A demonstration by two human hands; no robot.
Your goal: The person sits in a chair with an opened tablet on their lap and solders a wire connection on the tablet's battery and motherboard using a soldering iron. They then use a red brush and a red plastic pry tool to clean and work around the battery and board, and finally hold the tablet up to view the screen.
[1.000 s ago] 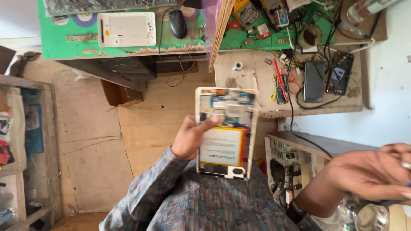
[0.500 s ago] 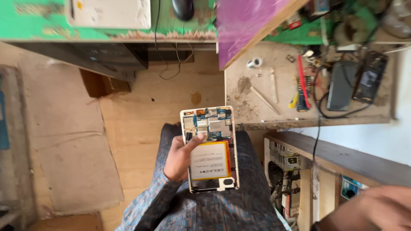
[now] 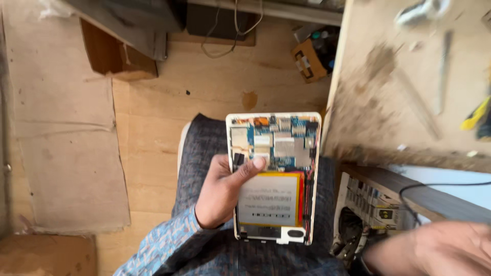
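Circuitry is laid bare inside an opened tablet [image 3: 273,176], a flat white-rimmed rectangle held upright over the lap. It is gripped along its left edge by the left hand [image 3: 222,191], fingers closed behind and the thumb pressed across a blue board above a grey, yellow-edged battery. The right hand [image 3: 440,250] is blurred at the near right; its grip cannot be told. A dusty wooden table [image 3: 388,102] lies far right.

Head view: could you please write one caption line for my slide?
Left hand holds an opened tablet, its circuit board and battery exposed, over the lap.
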